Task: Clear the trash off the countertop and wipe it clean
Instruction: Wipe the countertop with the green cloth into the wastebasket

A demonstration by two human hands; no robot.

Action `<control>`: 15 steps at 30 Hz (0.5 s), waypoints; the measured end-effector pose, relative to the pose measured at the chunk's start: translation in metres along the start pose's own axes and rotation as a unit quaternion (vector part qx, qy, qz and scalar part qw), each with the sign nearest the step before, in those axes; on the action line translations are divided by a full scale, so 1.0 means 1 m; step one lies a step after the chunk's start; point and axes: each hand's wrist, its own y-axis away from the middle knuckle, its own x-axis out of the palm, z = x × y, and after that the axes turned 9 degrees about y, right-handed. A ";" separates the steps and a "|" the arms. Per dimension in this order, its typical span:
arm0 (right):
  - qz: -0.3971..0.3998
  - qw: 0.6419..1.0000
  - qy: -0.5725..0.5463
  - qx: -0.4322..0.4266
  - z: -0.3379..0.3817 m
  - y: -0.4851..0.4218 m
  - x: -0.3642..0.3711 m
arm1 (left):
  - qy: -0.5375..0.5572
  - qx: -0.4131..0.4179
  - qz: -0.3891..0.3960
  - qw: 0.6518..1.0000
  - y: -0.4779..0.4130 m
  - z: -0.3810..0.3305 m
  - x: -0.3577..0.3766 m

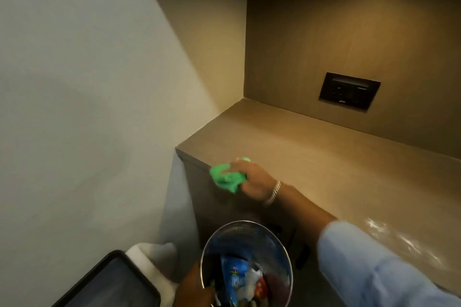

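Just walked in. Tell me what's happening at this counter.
A person is cleaning up. The right hand grips a bunched green cloth at the front left corner of the countertop. The left hand holds a round metal bin by its rim, below the counter edge; wrappers and other trash are already inside. No trash shows on the visible part of the countertop, so it looks like the wiping stage.

Right hand (252,179) presses green cloth (225,178) on countertop (311,157) edge
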 end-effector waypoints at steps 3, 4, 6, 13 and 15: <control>0.051 0.993 0.095 -0.039 0.007 0.075 0.014 | -0.020 0.016 0.052 0.998 0.034 -0.018 0.005; 0.078 0.992 0.094 -0.029 0.008 0.104 0.018 | -0.022 0.026 0.059 0.998 0.045 -0.021 0.007; 0.091 0.996 0.012 0.003 0.011 0.161 0.018 | -0.002 0.048 0.033 0.998 0.065 -0.028 0.016; -0.191 0.956 -0.044 0.220 -0.066 0.285 -0.109 | -0.077 0.018 0.113 0.990 0.133 -0.017 0.081; -0.208 0.926 0.012 0.315 -0.116 0.301 -0.137 | -0.079 0.018 0.112 0.990 0.147 -0.010 0.102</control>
